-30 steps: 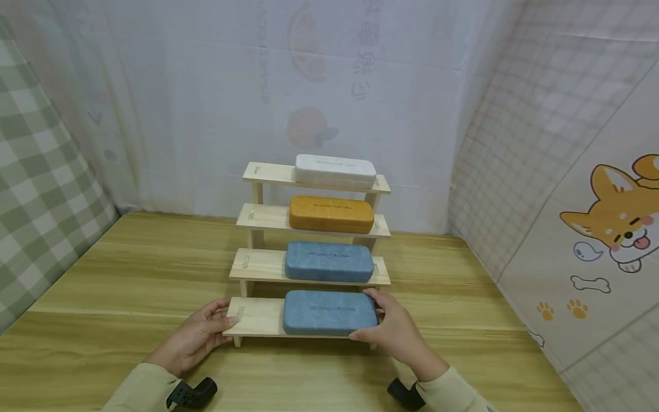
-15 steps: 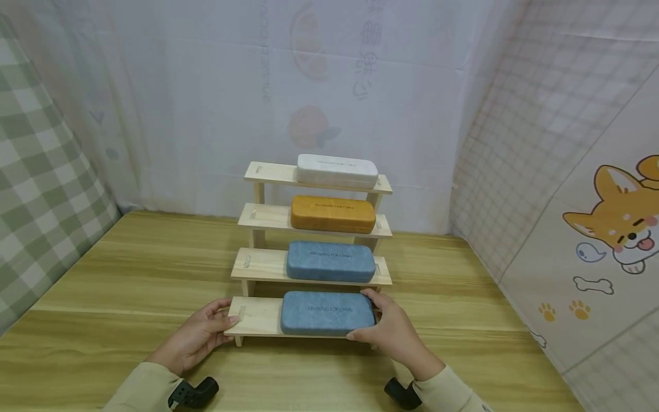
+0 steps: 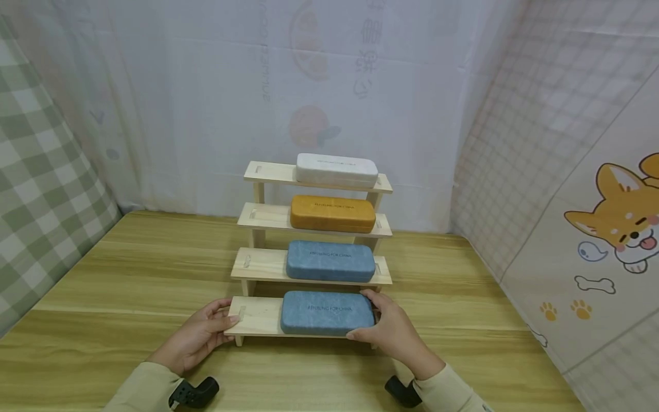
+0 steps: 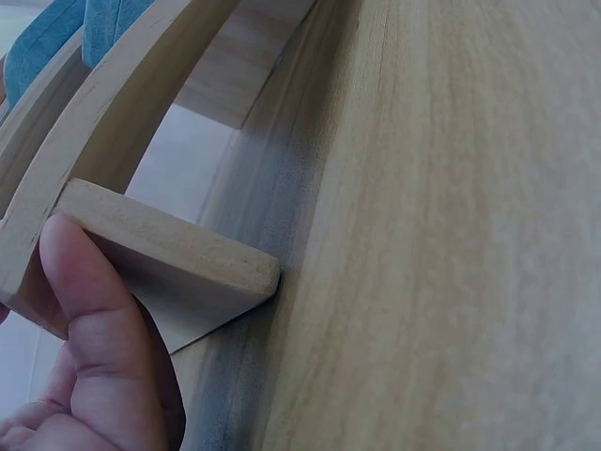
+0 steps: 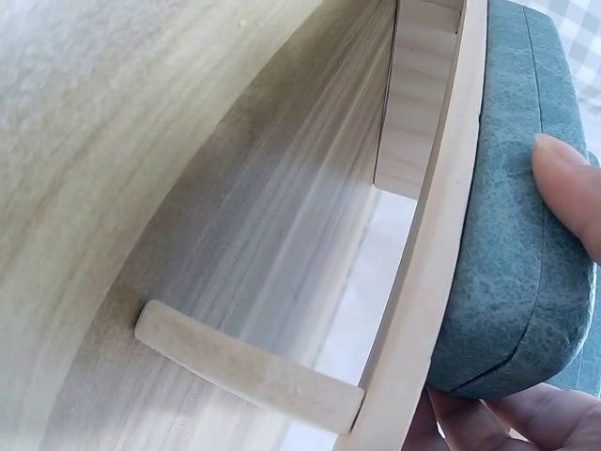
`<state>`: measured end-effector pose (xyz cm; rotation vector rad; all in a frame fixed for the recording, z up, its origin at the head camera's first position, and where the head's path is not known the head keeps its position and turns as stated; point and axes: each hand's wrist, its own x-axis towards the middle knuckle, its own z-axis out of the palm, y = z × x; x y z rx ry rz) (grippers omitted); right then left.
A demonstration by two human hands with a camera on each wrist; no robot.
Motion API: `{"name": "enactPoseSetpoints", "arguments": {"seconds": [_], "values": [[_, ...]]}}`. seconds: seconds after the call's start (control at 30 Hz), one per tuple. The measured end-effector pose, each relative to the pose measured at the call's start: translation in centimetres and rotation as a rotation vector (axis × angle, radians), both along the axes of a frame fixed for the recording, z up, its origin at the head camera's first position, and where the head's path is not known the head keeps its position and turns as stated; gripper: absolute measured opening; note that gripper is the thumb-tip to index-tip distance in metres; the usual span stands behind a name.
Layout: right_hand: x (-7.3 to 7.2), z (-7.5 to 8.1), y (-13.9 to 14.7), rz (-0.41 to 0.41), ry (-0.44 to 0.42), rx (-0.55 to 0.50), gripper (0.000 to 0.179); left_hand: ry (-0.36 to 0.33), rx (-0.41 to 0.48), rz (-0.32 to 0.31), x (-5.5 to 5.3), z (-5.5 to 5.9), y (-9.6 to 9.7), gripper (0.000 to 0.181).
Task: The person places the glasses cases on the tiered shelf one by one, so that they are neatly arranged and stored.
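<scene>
A light wooden stepped rack point(image 3: 259, 317) stands on the table, with one glasses case on each shelf. On the lowest shelf lies a blue glasses case point(image 3: 328, 313), set toward the right end. My right hand point(image 3: 393, 329) grips that case by its right end, thumb on the front side and fingers behind, as the right wrist view also shows. My left hand point(image 3: 198, 337) holds the left end of the lowest shelf, its thumb point(image 4: 84, 272) at the front edge beside the leg. Above are another blue case point(image 3: 330, 261), a mustard case point(image 3: 332, 214) and a white case point(image 3: 337, 170).
The wood-grain table point(image 3: 144, 269) extends around the rack on both sides and in front. A pale printed cloth point(image 3: 206, 114) hangs behind it. Checked fabric point(image 3: 46, 171) borders the left, and a panel with a cartoon dog point(image 3: 625, 223) borders the right.
The right hand has slid the lowest blue glasses case slightly left along its shelf during the first half second. Since then both hands have kept nearly the same place.
</scene>
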<state>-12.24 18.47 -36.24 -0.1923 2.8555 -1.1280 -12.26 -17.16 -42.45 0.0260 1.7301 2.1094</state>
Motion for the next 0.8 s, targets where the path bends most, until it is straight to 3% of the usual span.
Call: {"name": "enactPoseSetpoints", "arguments": {"seconds": [0.27,0.43,0.53,0.67,0.8], "values": [[0.1,0.0,-0.3,0.02,-0.016,-0.039,0.087,-0.007,-0.019,-0.005,-0.1,-0.1,-0.4,0.073],[0.6,0.6,0.4,0.021,-0.031,-0.073,0.09,-0.002,-0.098,-0.018,0.0,0.0,-0.7,0.072],[1.2,1.3,1.5,0.018,0.004,-0.058,0.082,0.0,-0.174,0.009,0.5,0.2,-0.9,0.069],[1.7,2.3,3.7,0.016,0.129,0.023,0.068,0.063,-0.365,0.114,1.3,1.1,-1.5,0.062],[1.6,2.8,6.4,-0.007,0.256,0.176,0.065,0.243,-0.69,0.182,1.9,2.4,-2.8,0.064]]}}
